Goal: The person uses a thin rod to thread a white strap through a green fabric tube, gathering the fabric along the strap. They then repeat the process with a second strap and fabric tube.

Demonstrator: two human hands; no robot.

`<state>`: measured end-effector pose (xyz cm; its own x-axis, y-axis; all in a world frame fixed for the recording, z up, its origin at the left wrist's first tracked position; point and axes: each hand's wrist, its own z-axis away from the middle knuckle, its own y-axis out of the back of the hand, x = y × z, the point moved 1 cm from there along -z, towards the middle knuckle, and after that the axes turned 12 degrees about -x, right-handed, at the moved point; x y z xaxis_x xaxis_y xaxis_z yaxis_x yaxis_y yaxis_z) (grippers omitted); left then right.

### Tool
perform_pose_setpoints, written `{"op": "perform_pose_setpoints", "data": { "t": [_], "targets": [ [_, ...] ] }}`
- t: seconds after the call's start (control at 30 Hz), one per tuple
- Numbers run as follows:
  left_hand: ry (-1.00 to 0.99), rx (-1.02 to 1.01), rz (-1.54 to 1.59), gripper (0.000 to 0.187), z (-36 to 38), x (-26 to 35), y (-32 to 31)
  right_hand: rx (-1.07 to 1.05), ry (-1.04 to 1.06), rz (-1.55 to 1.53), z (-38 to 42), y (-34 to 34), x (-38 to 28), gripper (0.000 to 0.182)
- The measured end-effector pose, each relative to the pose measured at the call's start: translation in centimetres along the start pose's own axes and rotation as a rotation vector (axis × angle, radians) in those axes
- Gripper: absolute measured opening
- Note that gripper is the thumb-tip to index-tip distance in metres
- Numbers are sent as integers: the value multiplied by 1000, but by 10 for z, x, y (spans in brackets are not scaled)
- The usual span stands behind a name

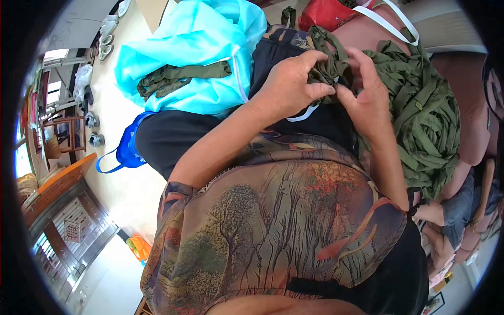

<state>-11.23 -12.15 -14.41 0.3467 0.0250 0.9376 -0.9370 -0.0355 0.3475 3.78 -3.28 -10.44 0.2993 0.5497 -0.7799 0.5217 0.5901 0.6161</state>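
Observation:
My left hand (294,81) and my right hand (370,97) meet above my lap, both closed on a bunched olive-green fabric strap (332,48). Thumbs and fingertips of both hands press close together on the cloth. A small pale spot shows between them, too little to name. Beside my right hand lies a large tangled pile of olive-green straps (428,123). To the left of my left hand, a bright turquoise bag (184,50) spreads over my leg, with a flat bundle of olive-green straps (184,79) on top of it.
A red bag (325,14) with white handles stands at the top. By my left leg hangs a blue bag (128,144). Several shoes (97,139) line the floor at the left. Another person's legs (438,226) show at the right edge.

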Motion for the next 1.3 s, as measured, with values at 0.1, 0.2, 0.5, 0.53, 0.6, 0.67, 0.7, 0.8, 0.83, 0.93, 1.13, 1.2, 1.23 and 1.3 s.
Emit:
{"op": "perform_pose_setpoints", "data": {
  "t": [0.1,0.2,0.5,0.53,0.6,0.67,0.7,0.8,0.83,0.93,1.13,1.2,1.23,1.3],
  "targets": [
    [-30,-62,-41,70,-5,-3,3,-121,307,311,-6,7,0,44],
    [-49,-152,-45,77,-7,2,9,-254,405,501,-8,8,-6,39],
    [103,-65,-122,20,2,6,23,-125,151,592,-4,9,27,29],
    [-4,42,-142,17,2,7,21,-93,86,570,-2,9,30,31],
    [-138,277,-302,17,-2,3,14,-3,-81,373,2,3,36,26],
    [-197,435,-389,17,-4,-7,10,38,-178,74,11,-13,47,23],
    [-144,472,-273,17,-4,-12,7,33,-194,-127,14,-21,47,22],
    [-33,484,-7,18,-6,-19,0,-88,-405,-361,18,-31,47,25],
    [-28,423,29,18,-6,-17,-1,-111,-387,-328,16,-30,46,28],
    [-68,235,2,19,-8,-10,5,-66,-161,-67,8,-14,30,39],
    [-259,174,-44,39,-10,-1,8,-204,-45,-67,-16,12,28,40],
    [-96,241,-42,41,-1,8,7,-157,-197,-308,-23,12,47,29],
    [-112,210,-238,39,0,5,8,-134,-283,-438,-26,17,52,27],
    [-140,151,-635,34,6,-4,9,-93,-449,-705,-32,28,53,24]
  ]
}}
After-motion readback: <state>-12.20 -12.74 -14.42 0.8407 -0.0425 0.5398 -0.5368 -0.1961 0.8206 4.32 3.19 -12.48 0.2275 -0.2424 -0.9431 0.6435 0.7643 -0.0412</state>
